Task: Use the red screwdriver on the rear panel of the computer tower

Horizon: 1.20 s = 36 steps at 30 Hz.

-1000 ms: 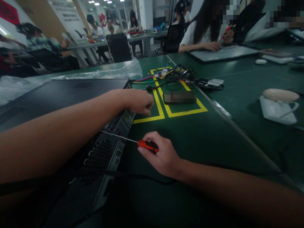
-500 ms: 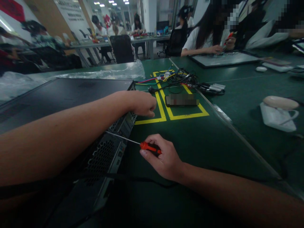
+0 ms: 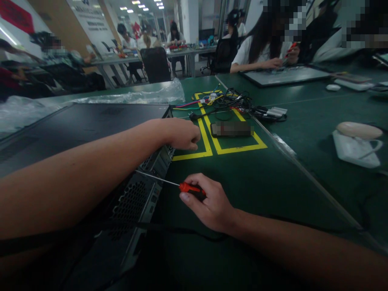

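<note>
My right hand (image 3: 210,200) is wrapped round the red and black handle of a screwdriver (image 3: 190,188). Its long thin shaft points left to the rear panel of a black computer case (image 3: 129,202), and my left forearm hides the tip. The case lies at the left, its perforated vents and ports facing right. My left arm reaches across its top. Beyond the rear edge, my left hand (image 3: 183,134) is closed with its fingers curled down; whatever they may hold is hidden.
Coloured wires and black cables (image 3: 233,99) lie tangled beyond the case, near a phone (image 3: 232,129) inside yellow tape markings (image 3: 242,149). Clear plastic wrap (image 3: 151,93) lies behind the case. A white item with a beige top (image 3: 357,141) stands right. Across the table a person works over a flat panel (image 3: 287,76).
Almost nothing differs. The view has shifted slightly, and both hands keep their places, with the screwdriver still at the rear panel.
</note>
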Each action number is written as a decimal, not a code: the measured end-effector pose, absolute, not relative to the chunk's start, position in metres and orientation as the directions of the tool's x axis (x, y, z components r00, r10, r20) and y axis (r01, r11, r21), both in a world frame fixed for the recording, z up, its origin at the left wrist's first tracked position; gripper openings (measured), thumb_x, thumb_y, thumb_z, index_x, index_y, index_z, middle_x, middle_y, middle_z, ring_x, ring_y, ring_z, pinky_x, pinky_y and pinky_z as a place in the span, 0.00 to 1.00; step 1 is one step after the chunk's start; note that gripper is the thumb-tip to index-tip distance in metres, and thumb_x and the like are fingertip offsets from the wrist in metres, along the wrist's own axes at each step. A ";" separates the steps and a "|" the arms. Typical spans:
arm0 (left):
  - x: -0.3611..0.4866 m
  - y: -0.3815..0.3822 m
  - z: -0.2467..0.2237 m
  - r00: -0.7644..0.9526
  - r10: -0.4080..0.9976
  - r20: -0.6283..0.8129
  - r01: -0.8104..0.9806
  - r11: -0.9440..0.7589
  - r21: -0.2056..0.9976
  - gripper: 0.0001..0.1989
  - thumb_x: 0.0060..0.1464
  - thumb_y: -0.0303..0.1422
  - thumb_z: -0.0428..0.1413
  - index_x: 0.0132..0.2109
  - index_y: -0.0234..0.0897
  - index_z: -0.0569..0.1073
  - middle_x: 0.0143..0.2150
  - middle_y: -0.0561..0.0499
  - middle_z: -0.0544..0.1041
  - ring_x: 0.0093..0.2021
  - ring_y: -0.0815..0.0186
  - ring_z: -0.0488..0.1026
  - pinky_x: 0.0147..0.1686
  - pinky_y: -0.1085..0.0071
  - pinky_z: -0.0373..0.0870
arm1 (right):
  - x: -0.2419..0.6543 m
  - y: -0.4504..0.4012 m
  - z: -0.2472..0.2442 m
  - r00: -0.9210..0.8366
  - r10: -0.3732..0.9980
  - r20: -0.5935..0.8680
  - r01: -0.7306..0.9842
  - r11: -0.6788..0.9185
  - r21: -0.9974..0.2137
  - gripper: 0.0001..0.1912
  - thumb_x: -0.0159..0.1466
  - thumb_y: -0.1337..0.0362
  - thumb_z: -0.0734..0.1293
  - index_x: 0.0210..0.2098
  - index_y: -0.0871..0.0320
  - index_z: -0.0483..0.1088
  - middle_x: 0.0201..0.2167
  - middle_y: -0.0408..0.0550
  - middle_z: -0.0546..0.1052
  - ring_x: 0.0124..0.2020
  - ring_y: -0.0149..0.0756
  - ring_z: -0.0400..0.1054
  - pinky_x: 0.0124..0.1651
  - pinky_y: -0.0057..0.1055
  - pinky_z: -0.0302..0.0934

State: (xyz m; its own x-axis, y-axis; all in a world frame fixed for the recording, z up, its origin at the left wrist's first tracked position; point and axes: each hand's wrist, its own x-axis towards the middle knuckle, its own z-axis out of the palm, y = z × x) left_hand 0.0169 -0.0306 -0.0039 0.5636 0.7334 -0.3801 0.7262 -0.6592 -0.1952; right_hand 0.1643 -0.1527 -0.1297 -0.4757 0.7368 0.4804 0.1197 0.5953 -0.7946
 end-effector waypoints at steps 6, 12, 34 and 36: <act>0.017 -0.029 -0.005 0.542 0.751 -0.379 0.740 -0.639 -0.208 0.17 0.57 0.44 0.51 0.42 0.41 0.79 0.40 0.44 0.81 0.39 0.59 0.74 0.36 0.65 0.67 | 0.164 -0.151 -0.132 -0.491 0.719 0.491 0.112 0.611 -0.783 0.08 0.70 0.61 0.65 0.44 0.58 0.71 0.34 0.47 0.76 0.33 0.34 0.70 0.37 0.31 0.65; 0.016 -0.028 -0.007 0.563 0.736 -0.376 0.734 -0.655 -0.181 0.15 0.56 0.42 0.51 0.41 0.40 0.79 0.40 0.44 0.81 0.38 0.59 0.74 0.36 0.64 0.66 | 0.164 -0.152 -0.131 -0.487 0.717 0.499 0.102 0.614 -0.783 0.09 0.70 0.61 0.64 0.45 0.59 0.71 0.35 0.48 0.76 0.33 0.35 0.71 0.37 0.32 0.66; 0.016 -0.029 -0.005 0.556 0.733 -0.393 0.733 -0.655 -0.185 0.12 0.53 0.41 0.54 0.37 0.40 0.78 0.34 0.47 0.78 0.32 0.64 0.70 0.30 0.67 0.61 | 0.163 -0.152 -0.133 -0.474 0.735 0.484 0.089 0.587 -0.805 0.07 0.67 0.65 0.69 0.43 0.56 0.67 0.32 0.43 0.74 0.30 0.31 0.68 0.33 0.28 0.62; 0.016 -0.029 -0.005 0.555 0.734 -0.391 0.734 -0.653 -0.184 0.12 0.53 0.40 0.54 0.37 0.39 0.77 0.33 0.46 0.78 0.31 0.64 0.70 0.29 0.67 0.60 | 0.163 -0.152 -0.133 -0.476 0.737 0.480 0.086 0.582 -0.808 0.08 0.67 0.65 0.69 0.43 0.56 0.67 0.32 0.42 0.74 0.29 0.31 0.68 0.32 0.27 0.62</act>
State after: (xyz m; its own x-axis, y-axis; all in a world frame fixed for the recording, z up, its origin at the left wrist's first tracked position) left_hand 0.0163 -0.0286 -0.0046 0.5549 0.7341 -0.3914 0.7344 -0.6533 -0.1840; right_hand 0.1627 -0.1518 -0.1331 -0.4763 0.7366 0.4801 0.0861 0.5825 -0.8083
